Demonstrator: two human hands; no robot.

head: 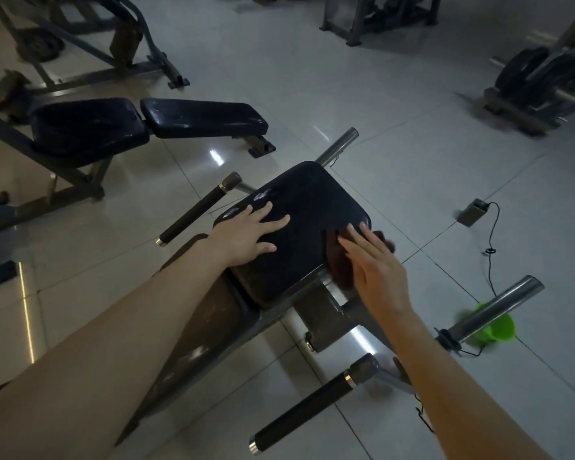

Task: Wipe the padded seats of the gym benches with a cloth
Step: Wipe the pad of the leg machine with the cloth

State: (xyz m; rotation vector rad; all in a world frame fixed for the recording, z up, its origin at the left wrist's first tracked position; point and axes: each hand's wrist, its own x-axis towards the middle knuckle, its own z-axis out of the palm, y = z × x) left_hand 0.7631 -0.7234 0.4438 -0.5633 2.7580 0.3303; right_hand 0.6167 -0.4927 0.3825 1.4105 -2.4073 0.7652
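Grey glossy floor tiles (395,94) are spreading out around you, catching streaks of light in the dim room. You are leaning over the black padded seat (299,207), laying your left hand (249,232) flat on its left part, fingers spread and gripping nothing. Your right hand (375,263) is pressing straight fingers onto the dark brown cloth (334,254), which is draping over the seat's right edge. One black-gripped handle (198,209) is jutting out just left of the seat, and another (309,403) is crossing under your right forearm. A steel bar (498,308) is sticking out to your right, partly hiding a green cup (500,330). A small box (472,212) is trailing a black cable across the tiles. Another bench (146,122) is standing well apart on your left.
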